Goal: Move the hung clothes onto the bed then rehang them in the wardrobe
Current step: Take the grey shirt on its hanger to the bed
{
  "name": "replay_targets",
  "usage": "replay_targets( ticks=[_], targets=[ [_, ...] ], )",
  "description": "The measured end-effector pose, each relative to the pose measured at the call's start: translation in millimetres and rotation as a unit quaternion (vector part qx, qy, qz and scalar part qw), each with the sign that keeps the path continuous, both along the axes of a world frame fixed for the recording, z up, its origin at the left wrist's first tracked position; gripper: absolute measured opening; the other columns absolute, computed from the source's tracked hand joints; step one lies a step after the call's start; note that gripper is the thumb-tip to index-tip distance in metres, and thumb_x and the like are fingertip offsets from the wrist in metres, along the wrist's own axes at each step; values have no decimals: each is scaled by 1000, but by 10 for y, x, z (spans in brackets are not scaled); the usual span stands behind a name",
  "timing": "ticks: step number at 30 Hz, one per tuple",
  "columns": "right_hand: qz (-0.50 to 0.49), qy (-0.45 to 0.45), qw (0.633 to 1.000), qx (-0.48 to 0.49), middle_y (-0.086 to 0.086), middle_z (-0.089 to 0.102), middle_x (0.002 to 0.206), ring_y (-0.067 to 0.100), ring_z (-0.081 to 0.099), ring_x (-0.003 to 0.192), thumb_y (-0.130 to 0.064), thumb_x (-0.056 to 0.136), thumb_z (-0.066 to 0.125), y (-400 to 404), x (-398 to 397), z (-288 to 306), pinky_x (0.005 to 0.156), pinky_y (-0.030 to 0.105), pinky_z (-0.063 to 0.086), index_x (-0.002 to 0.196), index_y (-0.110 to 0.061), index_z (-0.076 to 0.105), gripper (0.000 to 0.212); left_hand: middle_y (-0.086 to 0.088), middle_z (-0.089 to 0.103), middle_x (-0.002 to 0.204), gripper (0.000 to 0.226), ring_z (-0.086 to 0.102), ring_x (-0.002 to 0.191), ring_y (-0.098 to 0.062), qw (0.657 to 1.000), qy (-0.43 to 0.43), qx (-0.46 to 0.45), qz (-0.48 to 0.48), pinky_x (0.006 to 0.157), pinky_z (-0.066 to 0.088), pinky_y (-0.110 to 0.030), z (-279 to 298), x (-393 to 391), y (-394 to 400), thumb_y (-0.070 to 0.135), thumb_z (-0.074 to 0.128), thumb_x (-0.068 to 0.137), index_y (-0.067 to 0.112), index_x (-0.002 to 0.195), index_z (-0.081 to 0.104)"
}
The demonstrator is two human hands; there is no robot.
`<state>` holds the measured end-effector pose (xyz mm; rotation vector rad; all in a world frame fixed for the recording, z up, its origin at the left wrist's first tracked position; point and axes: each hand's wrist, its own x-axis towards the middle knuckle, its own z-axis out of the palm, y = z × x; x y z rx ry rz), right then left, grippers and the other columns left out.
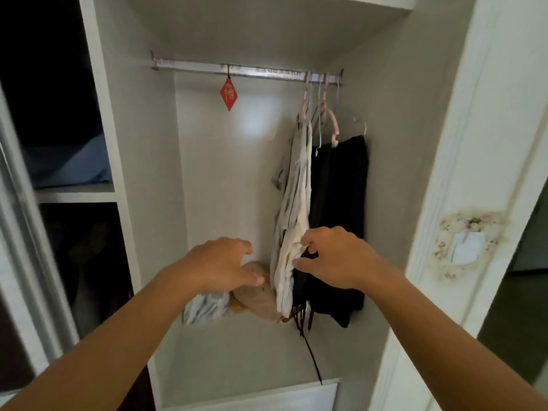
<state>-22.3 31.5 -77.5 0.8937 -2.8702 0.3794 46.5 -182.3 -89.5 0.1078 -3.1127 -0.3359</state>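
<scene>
- Pale clothes (292, 203) and black clothes (338, 209) hang side by side on hangers (321, 114) at the right end of a metal rail (246, 71) inside a white wardrobe (142, 161).
- The right hand (335, 258) is at the lower part of the pale clothes, thumb and curled fingers pinching the cloth edge where it meets the black clothes.
- The left hand (221, 264) hovers just left of the pale clothes, fingers loosely spread and relaxed, holding nothing.
- A thin black cord (311, 351) trails down from the black clothes to the wardrobe floor.
- A red diamond tag (228, 94) hangs from the rail, well left of the hangers; its white printing is too small to read.
- On the wardrobe floor, below the left hand, lie a beige bundle (256, 298) and a white-blue bag (204, 308), touching each other.
- The left compartment holds a folded blue cloth (71, 167) on a shelf.
- A floral ornament (468, 241) is on the right door frame.
</scene>
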Motion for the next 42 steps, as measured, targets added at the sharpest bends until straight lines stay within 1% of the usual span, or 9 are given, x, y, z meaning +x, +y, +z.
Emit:
replay_targets(
  ticks=[6, 10, 14, 18, 21, 27, 33, 38, 42],
  targets=[
    [-26, 13, 999, -44, 3, 59, 121, 24, 60, 106, -52, 90, 61, -338, -505, 317, 91, 41, 53, 131, -22, 55, 51, -1, 42, 149, 81, 45, 132, -18, 1000, 23, -11, -12, 106, 40, -34, 148, -578, -341, 66, 61, 83, 26, 149, 35],
    [-58, 93, 992, -60, 8, 61, 106, 29, 62, 93, -43, 90, 63, -529, -938, 556, 81, 43, 55, 115, -14, 59, 39, -2, 40, 151, 83, 43, 133, -18, 999, 43, 7, -26, 109, 38, -38, 272, -997, -439, 65, 61, 84, 24, 150, 34],
    [-70, 144, 984, -84, 8, 55, 87, 32, 59, 82, -39, 91, 63, -684, -1430, 829, 59, 33, 47, 88, -12, 55, 27, -3, 40, 151, 82, 44, 133, -19, 998, 57, 2, -21, 108, 39, -36, 416, -1428, -514, 65, 61, 84, 25, 150, 33],
    [-82, 172, 977, -93, 13, 52, 90, 38, 61, 91, -25, 92, 61, -839, -1823, 1037, 63, 34, 42, 76, -9, 44, 29, -3, 41, 151, 82, 45, 132, -20, 998, 64, -10, -6, 107, 39, -34, 490, -1794, -592, 66, 59, 85, 26, 151, 32],
    [-102, 201, 972, -70, 19, 56, 102, 41, 60, 99, -10, 91, 57, -969, -2032, 1166, 68, 35, 42, 92, -5, 52, 7, -3, 41, 150, 82, 45, 131, -20, 998, 68, -11, -6, 105, 40, -34, 494, -2012, -632, 67, 58, 85, 26, 151, 31],
    [-173, 236, 956, 24, 18, 55, 128, 36, 58, 114, -3, 91, 53, -1213, -2286, 1354, 69, 39, 41, 134, -2, 49, 43, -2, 41, 151, 83, 45, 132, -19, 997, 68, -16, -19, 104, 41, -32, 493, -2312, -651, 67, 57, 85, 26, 151, 30],
    [-208, 243, 947, 38, 14, 57, 129, 32, 59, 115, -6, 94, 51, -1276, -2489, 1447, 73, 35, 41, 133, -6, 51, 39, -3, 43, 149, 83, 47, 131, -20, 997, 74, -15, -32, 102, 43, -33, 514, -2431, -739, 69, 57, 83, 26, 150, 33],
    [-195, 289, 936, -39, 18, 60, 124, 36, 61, 111, -5, 95, 46, -1191, -2486, 1477, 72, 38, 44, 125, -3, 55, 32, -3, 44, 149, 80, 48, 131, -20, 995, 90, -9, -45, 103, 43, -35, 564, -2430, -782, 66, 58, 85, 26, 150, 34],
    [-191, 300, 932, -72, 21, 60, 122, 39, 61, 110, -2, 93, 44, -1093, -2466, 1506, 76, 39, 48, 121, 1, 57, 30, -5, 58, 132, 69, 58, 115, -19, 992, 113, -9, -46, 95, 49, -35, 649, -2412, -752, 64, 59, 86, 22, 140, 46]
  ],
)
